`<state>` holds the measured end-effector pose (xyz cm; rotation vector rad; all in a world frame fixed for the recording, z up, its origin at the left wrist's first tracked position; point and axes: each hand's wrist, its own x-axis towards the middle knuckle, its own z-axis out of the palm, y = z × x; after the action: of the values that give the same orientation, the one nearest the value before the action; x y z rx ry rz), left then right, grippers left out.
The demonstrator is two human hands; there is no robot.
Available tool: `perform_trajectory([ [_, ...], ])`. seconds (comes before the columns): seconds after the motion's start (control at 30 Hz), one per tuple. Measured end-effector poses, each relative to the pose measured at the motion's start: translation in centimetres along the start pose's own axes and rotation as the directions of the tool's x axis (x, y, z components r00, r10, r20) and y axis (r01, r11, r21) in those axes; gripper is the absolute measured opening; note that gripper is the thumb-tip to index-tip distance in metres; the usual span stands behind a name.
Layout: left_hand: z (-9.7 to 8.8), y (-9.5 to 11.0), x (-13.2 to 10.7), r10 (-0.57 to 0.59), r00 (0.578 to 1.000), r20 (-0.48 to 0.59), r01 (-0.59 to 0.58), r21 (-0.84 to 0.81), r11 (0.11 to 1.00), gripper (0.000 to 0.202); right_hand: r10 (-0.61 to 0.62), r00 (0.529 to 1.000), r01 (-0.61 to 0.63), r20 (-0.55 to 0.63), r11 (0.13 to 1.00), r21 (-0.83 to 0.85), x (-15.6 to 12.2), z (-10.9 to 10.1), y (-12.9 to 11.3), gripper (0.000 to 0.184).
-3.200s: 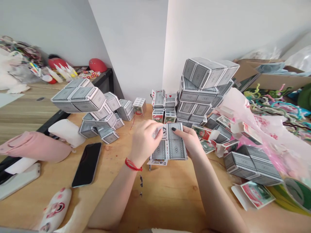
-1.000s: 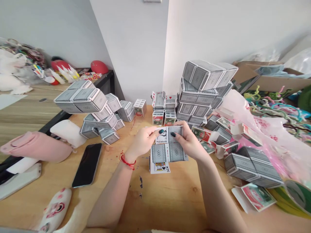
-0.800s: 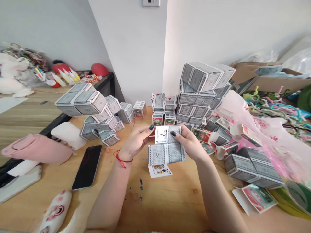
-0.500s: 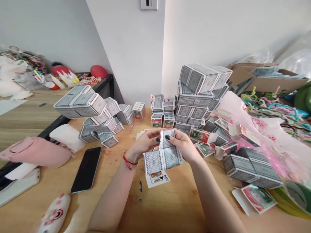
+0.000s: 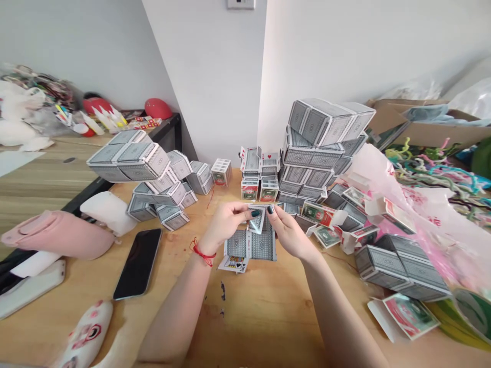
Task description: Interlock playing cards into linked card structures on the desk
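Note:
My left hand, with a red string bracelet at the wrist, pinches the left side of a playing card that catches the light. Thumb and fingers of my right hand close on the right side of the same piece. Just below the fingers is a joined block of grey-backed cards, its patterned backs facing up. A king card sticks out from the block's lower left edge, face up. The far fingers of both hands are partly hidden behind the cards.
A stack of card-built blocks rises at the back right, another at the left. Opened card boxes lie at the right beside a roll of tape. A black phone and a pink pouch lie at the left.
The card between my fingers has tilted and now shows a shiny slanted face. The joined block has shifted slightly left, and the king card shows less.

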<state>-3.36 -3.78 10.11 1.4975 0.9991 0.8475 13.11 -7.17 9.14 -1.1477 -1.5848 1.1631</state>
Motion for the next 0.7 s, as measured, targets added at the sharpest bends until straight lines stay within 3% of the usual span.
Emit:
perform_trajectory([
  [0.17, 0.2, 0.1, -0.1, 0.019, 0.993, -0.114, -0.009, 0.086, 0.996, 0.028, 0.033, 0.999, -0.033, -0.019, 0.999, -0.018, 0.3, 0.2, 0.8, 0.038],
  [0.27, -0.3, 0.3, -0.2, -0.006, 0.999, 0.036, 0.006, -0.014, 1.000, 0.024, 0.056, 0.998, -0.056, -0.006, 0.997, 0.060, 0.4, 0.2, 1.0, 0.037],
  [0.33, -0.8, 0.4, -0.3, -0.018, 0.982, 0.187, 0.032, -0.071, 0.997, 0.021, 0.052, 0.999, -0.053, 0.010, 0.994, 0.092, 0.4, 0.1, 1.0, 0.035],
  [0.4, -1.2, 0.4, -0.3, -0.018, 0.965, 0.261, 0.042, -0.088, 0.995, 0.021, 0.045, 0.999, -0.046, 0.013, 0.994, 0.097, 0.5, 0.1, 1.0, 0.031],
  [0.5, -1.1, 0.3, -0.3, -0.024, 0.972, 0.232, 0.041, -0.069, 0.997, 0.023, 0.046, 0.999, -0.045, -0.010, 0.996, 0.076, 0.5, 0.2, 1.3, 0.026],
  [0.7, 0.3, 0.1, -0.4, -0.021, 0.998, 0.052, 0.017, 0.087, 0.996, 0.016, 0.070, 0.991, -0.076, -0.113, 0.996, -0.049, 0.6, 0.5, 1.8, 0.024],
])
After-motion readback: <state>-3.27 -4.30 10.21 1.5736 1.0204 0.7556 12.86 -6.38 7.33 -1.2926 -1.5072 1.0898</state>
